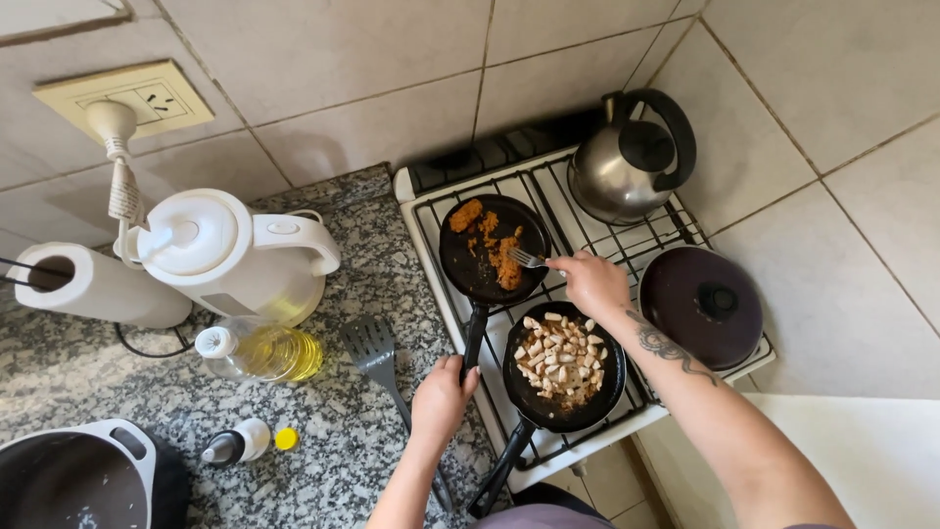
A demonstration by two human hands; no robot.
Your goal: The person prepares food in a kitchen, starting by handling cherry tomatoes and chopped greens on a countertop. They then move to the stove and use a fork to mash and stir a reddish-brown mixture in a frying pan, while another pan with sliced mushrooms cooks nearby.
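On the white stove, the far small black pan sits with its handle running back toward me, so the pan's long axis points from the burner straight down to my left hand. I have that hand's fingers curled around the end of the handle, closed on it, steadying the pan from the near side. My right hand comes in from the opposite side, across the nearer pan of pale diced pieces, and its fingers are pinched shut on a fork whose tines lie leftward, away from the knuckles, touching the orange breaded pieces in the far pan. So the food lies to the left of my right fingers and ahead of my left ones; the right hand is the nearer of the two to it. A black spatula lies on the speckled worktop just left of the held handle, with an oil bottle and a white electric kettle further left. A steel kettle and a lidded dark pot occupy the right burners, well apart from both hands
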